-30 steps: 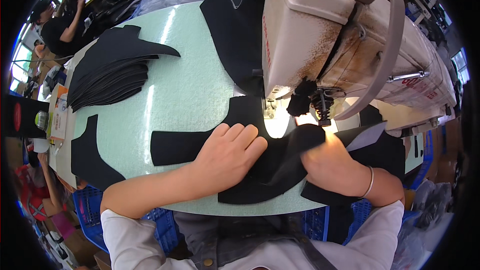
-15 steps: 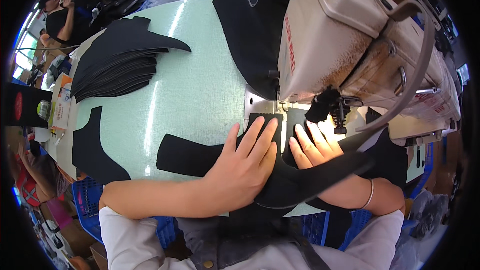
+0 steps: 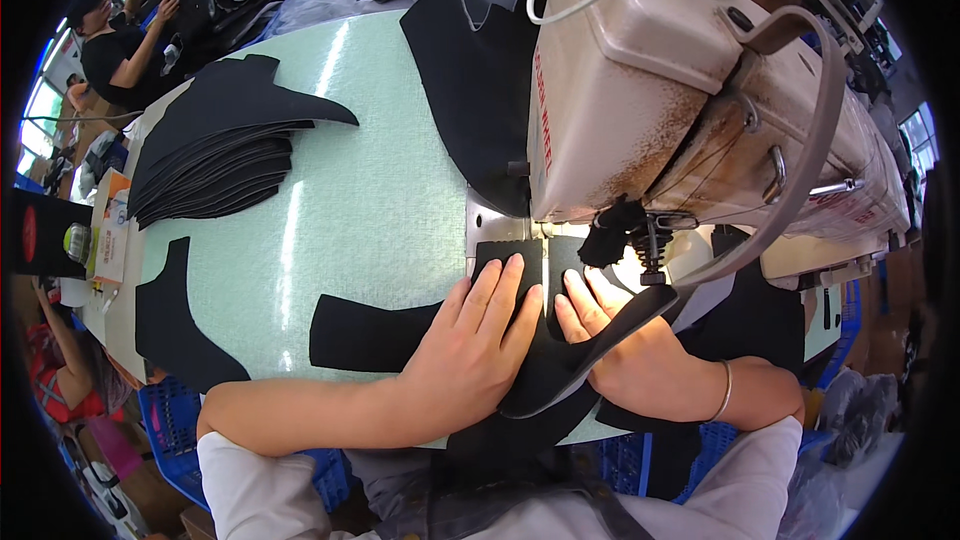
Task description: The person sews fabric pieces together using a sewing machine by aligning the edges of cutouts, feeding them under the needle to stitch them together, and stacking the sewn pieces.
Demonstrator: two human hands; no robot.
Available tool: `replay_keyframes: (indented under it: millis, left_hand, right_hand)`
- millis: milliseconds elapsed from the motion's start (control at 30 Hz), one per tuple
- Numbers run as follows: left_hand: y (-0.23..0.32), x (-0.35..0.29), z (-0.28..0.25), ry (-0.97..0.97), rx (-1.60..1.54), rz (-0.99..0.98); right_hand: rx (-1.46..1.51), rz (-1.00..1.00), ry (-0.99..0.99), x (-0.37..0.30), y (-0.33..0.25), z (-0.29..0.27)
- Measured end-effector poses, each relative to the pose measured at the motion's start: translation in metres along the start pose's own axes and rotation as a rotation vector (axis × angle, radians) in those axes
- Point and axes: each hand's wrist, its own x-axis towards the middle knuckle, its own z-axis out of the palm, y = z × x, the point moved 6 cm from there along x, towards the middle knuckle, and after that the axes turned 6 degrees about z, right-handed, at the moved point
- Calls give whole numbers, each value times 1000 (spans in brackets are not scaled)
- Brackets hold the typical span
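My left hand (image 3: 475,335) lies flat, fingers stretched toward the machine, on a black fabric piece (image 3: 375,333) that reaches out to the left. Beside it my right hand (image 3: 635,360) presses more black fabric with its fingers extended. A curved black flap (image 3: 575,360) rises from between the hands and crosses over the right one, hiding part of it. Just beyond my fingertips, the fabric edges meet at a narrow gap under the head of a beige sewing machine (image 3: 625,90). Its needle area is partly hidden, and a lamp glows to the right of it.
A stack of black cut pieces (image 3: 225,150) and a single curved piece (image 3: 180,320) lie on the pale green table (image 3: 370,190). Another black piece (image 3: 465,90) stands against the machine's left side. Blue baskets (image 3: 170,430) are below the edge. A person (image 3: 125,50) is at far left.
The black flap's free end has swung left and down, now lying across my right hand. Both hands stay flat on the fabric. The whole view has shifted slightly.
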Motion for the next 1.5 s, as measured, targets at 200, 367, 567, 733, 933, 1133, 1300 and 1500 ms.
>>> replay_keyframes:
  millis: [200, 367, 567, 733, 933, 1133, 1300, 1500]
  left_hand:
    - [3, 0, -1, 23, 34, 3]
    - [3, -2, 1, 23, 46, -12]
    - [3, -2, 1, 23, 48, -9]
    - [2, -1, 1, 28, 65, -9]
    - [-2, 1, 1, 34, 22, -8]
    - [-11, 8, 2, 31, 1, 1]
    - [-13, 8, 3, 38, -19, -4]
    - [-15, 10, 2, -20, 3, 1]
  right_hand:
    - [-33, -43, -22, 2, -1, -1]
    - [-8, -36, -13, 3, 1, 1]
    - [-31, -57, -43, 5, 1, 1]
    - [-49, -72, -62, 7, 2, 1]
    - [-46, -35, -53, 8, 3, 3]
    - [-29, 13, -34, 9, 11, 8]
    - [-8, 20, -23, 10, 14, 10]
    - [-10, 4, -32, 12, 15, 8]
